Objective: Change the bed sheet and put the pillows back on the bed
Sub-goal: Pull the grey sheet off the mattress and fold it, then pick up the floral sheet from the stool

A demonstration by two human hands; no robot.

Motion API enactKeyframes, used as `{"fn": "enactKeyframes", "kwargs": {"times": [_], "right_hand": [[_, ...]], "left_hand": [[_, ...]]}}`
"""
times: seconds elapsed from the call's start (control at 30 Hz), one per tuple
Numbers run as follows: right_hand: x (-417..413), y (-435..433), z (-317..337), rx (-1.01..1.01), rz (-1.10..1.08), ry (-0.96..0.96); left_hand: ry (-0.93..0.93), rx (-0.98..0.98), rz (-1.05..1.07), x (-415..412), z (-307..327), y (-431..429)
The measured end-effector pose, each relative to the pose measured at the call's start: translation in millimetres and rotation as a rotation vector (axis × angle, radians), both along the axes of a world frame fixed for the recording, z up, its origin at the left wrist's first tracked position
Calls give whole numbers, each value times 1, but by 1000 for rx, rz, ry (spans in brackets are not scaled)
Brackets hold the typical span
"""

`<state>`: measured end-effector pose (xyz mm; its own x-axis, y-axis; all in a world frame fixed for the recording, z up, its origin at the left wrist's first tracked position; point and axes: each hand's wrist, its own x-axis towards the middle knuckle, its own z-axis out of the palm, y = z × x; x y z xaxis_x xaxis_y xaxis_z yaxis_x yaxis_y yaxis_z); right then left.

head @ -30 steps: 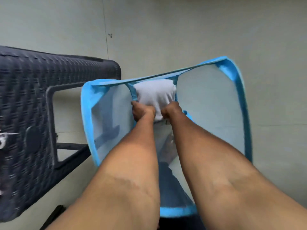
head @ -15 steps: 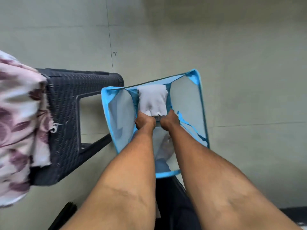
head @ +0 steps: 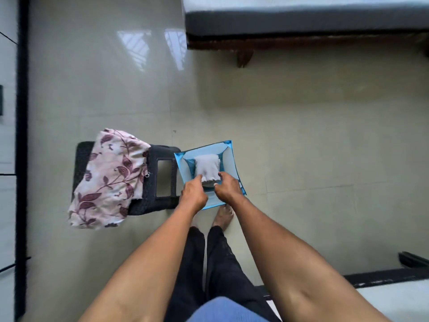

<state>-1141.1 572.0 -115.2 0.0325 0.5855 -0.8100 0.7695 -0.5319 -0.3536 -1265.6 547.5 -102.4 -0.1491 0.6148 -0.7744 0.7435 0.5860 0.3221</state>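
Blue mesh forms the open laundry basket standing on the pale glossy tiled floor, just in front of the person's bare foot and black trousers. Touching or just beside the basket's left wall is a dark woven stool, and a pink floral fabric is heaped over the stool's far side, hanging down towards the floor. The bed lies well apart at the top right, its grey-sided mattress bare on a dark wooden frame with one leg showing. Nothing stands between the basket and the bed but open floor. A folded white cloth sits at the mouth of the basket, between its mesh walls. Both forearms reach straight down and forward, side by side, wrists close together. The left hand pinches the cloth's near left corner, with its forefinger stretched along it. The right hand has its fingers curled round the near right edge, with the thumb tucked under the cloth. The hands cover the basket's near rim.
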Motion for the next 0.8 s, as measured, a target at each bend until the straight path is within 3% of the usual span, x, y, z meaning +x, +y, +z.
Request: {"fn": "enactKeyframes", "kwargs": {"times": [0.23, 0.43, 0.63, 0.8], "right_hand": [[-48, -20, 69, 28, 148, 65], [-108, -54, 78, 41, 75, 98], [-186, -100, 82, 37, 110, 28], [-233, -128, 99, 48, 99, 43]], "left_hand": [[93, 92, -107, -72, 71, -36], [131, 190, -63, -163, 73, -73], [122, 161, -47, -271, 70, -122], [172, 122, -168, -338, 84, -120]]}}
